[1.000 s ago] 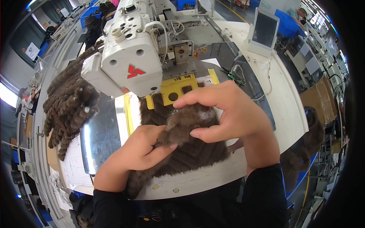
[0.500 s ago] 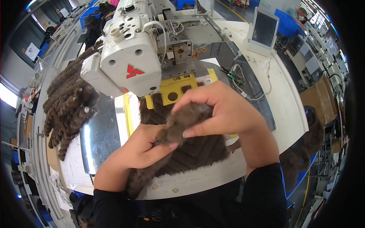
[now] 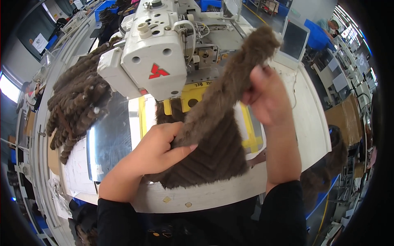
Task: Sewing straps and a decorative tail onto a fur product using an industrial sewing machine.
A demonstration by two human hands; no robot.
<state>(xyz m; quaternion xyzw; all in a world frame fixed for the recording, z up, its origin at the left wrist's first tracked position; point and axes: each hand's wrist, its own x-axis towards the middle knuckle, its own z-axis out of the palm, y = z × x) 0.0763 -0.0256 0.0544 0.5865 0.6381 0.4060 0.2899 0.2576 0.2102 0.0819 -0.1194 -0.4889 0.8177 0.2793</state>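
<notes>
A long brown fur strip (image 3: 230,78) stretches up and right across the front of a white sewing machine (image 3: 154,69). My left hand (image 3: 158,149) is closed around its lower end, thumb on top. Close beside the strip's upper part is my right hand (image 3: 269,96), its fingers bent and smeared by motion; whether they grip the fur cannot be made out. Beneath lies a dark brown fur panel (image 3: 209,160) with a chevron pattern, flat on the machine table. A yellow plate (image 3: 191,96) rests on the panel's far end, partly hidden behind the strip.
A pile of brown fur strips (image 3: 78,102) lies left of the machine. Back right stands a grey screen (image 3: 293,41). Beside the table at right are a cardboard box (image 3: 344,117) and more brown fur (image 3: 328,168). A co-worker (image 3: 330,28) is far off at right.
The bunched fur strip is now stretched out, its far end raised up and right. My right hand has moved right, away from my left, which still grips the lower end.
</notes>
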